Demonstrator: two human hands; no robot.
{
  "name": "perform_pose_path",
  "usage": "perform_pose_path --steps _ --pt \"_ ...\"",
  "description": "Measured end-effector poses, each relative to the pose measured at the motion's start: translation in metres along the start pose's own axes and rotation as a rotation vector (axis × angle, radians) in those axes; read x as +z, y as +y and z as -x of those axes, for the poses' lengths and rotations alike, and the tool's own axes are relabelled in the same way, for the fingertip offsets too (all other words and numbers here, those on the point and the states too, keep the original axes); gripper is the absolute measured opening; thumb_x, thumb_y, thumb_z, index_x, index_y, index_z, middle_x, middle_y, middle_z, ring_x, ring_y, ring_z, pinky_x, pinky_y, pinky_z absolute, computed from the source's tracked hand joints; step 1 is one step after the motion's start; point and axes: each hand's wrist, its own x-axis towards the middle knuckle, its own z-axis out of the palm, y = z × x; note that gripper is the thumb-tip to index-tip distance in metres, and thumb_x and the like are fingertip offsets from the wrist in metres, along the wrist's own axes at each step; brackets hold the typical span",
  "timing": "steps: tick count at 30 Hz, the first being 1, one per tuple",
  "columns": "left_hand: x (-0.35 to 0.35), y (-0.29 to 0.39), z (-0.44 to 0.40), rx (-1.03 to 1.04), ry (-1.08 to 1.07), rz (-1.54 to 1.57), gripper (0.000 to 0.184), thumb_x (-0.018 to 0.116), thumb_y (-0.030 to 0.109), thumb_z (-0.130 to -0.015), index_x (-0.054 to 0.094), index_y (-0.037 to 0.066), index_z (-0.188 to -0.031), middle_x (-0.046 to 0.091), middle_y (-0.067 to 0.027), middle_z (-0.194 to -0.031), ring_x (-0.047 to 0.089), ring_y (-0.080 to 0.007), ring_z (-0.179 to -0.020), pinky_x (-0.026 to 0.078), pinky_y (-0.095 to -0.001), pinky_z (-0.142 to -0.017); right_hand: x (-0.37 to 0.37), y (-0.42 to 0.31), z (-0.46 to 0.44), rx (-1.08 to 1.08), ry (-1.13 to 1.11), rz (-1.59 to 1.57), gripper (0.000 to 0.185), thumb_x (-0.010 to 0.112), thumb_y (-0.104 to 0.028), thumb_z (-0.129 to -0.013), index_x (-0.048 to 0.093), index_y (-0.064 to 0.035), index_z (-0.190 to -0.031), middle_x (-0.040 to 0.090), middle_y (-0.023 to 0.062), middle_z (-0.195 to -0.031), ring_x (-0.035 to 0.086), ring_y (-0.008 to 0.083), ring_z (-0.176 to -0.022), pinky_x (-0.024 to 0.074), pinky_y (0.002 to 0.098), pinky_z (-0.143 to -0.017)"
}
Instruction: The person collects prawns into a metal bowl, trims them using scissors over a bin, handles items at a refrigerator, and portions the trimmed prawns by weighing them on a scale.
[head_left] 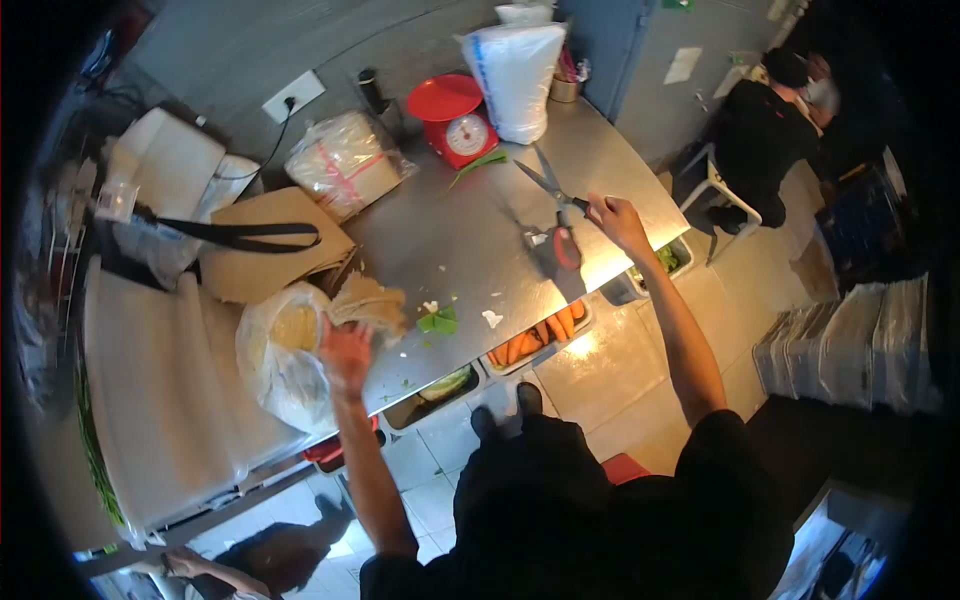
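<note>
My right hand, over the right part of the steel table, is closed on one handle of a pair of scissors. The scissor blades are spread apart and point to the far left, while the other red handle hangs loose. At the table's left, my left hand is smeared by motion beside a clear plastic bag with something pale yellow inside. A blurred, crumpled brown piece lies right at its fingers; whether they grip it is unclear. Green leaf scraps and white bits lie nearby.
Along the far side stand a red scale, a white sack and a wrapped package. Cardboard lies left. Below the front edge are bins with carrots and a green vegetable. Another person sits at right.
</note>
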Motion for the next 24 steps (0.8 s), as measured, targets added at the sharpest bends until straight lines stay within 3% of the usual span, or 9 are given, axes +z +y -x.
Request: perform_pose_path --steps 2,4,6,9,11,15,18,20,24 --pt "-0.045 -0.041 0.0 0.199 -0.212 0.168 0.033 0.061 0.029 -0.094 0.061 0.008 -0.119 0.066 -0.0083 -0.115 0.06 -0.0245 -0.1 0.047 -0.0379 -0.087 0.008 -0.046 0.035 0.084 -0.075 -0.156 0.053 0.058 -0.05 -0.094 0.059 -0.0068 -0.065 0.046 0.0 -0.051 0.044 0.0135 -0.047 0.0318 0.0325 -0.044" --pt "-0.056 -0.064 -0.015 -0.047 -0.141 0.269 0.033 0.063 0.018 -0.091 0.06 0.011 -0.122 0.068 -0.0076 -0.113 0.061 -0.0205 -0.1 0.052 -0.0351 -0.083 0.019 -0.095 0.073 0.214 -0.189 -0.433 0.048 0.059 -0.047 -0.095 0.055 -0.0128 -0.062 0.039 -0.0057 -0.051 0.034 0.0067 -0.043 0.0225 0.0266 -0.041" --pt "-0.035 -0.091 -0.03 -0.096 0.123 0.326 0.029 0.062 0.01 -0.09 0.061 0.012 -0.119 0.067 -0.0075 -0.114 0.062 -0.0165 -0.098 0.054 -0.033 -0.085 0.042 -0.111 0.099 0.272 -0.311 -0.619 0.045 0.058 -0.045 -0.096 0.051 -0.0166 -0.062 0.036 -0.0077 -0.049 0.028 0.0051 -0.041 0.0173 0.025 -0.04" --pt "0.05 -0.1 -0.04 -0.103 0.273 0.212 0.022 0.061 0.009 -0.091 0.062 0.012 -0.113 0.067 -0.0066 -0.112 0.063 -0.017 -0.1 0.053 -0.0339 -0.092 0.076 -0.133 0.139 0.246 -0.424 -0.629 0.043 0.059 -0.044 -0.097 0.053 -0.0152 -0.066 0.038 -0.008 -0.053 0.029 0.0037 -0.044 0.0191 0.0245 -0.041" --pt "0.072 -0.095 -0.042 -0.029 0.081 -0.028 0.014 0.058 0.01 -0.095 0.06 0.012 -0.109 0.066 -0.0055 -0.112 0.063 -0.0184 -0.101 0.053 -0.0333 -0.091 0.092 -0.157 0.158 0.261 -0.444 -0.572 0.041 0.059 -0.044 -0.097 0.057 -0.0133 -0.069 0.038 -0.009 -0.055 0.029 0.0022 -0.045 0.0197 0.0236 -0.041" --pt "0.043 -0.085 -0.037 -0.023 0.013 -0.053 0.008 0.057 0.012 -0.097 0.059 0.012 -0.105 0.066 -0.0047 -0.111 0.063 -0.0196 -0.103 0.052 -0.0347 -0.091 0.123 -0.159 0.178 0.28 -0.447 -0.546 0.039 0.06 -0.041 -0.097 0.059 -0.0114 -0.071 0.039 -0.0094 -0.056 0.03 0.0013 -0.047 0.0207 0.0226 -0.043" --pt "0.021 -0.084 -0.023 -0.189 0.041 0.339 0.026 0.06 0.022 -0.097 0.061 0.007 -0.118 0.066 -0.0079 -0.112 0.063 -0.0207 -0.106 0.052 -0.0368 -0.095 0.151 -0.145 0.186 0.315 -0.427 -0.554 0.039 0.06 -0.04 -0.097 0.06 -0.0099 -0.072 0.042 -0.0092 -0.058 0.031 0.0015 -0.05 0.0224 0.0222 -0.044" --pt "-0.046 -0.118 -0.021 -0.325 0.298 0.204 0.024 0.057 0.015 -0.096 0.061 0.003 -0.117 0.066 -0.0094 -0.113 0.064 -0.0205 -0.104 0.052 -0.0365 -0.093 0.169 -0.139 0.192 0.334 -0.408 -0.529 0.04 0.06 -0.039 -0.098 0.062 -0.008 -0.072 0.043 -0.0087 -0.059 0.032 0.0024 -0.052 0.0242 0.0225 -0.046" --pt "-0.063 -0.131 -0.003 -0.329 0.342 -0.02 0.03 0.057 0.017 -0.096 0.059 0.003 -0.122 0.065 -0.0084 -0.116 0.063 -0.0198 -0.106 0.052 -0.0362 -0.093 0.211 -0.104 0.21 0.252 -0.289 -0.274 0.04 0.061 -0.037 -0.097 0.061 -0.0056 -0.071 0.047 -0.004 -0.056 0.037 0.0043 -0.048 0.0295 0.0245 -0.043"
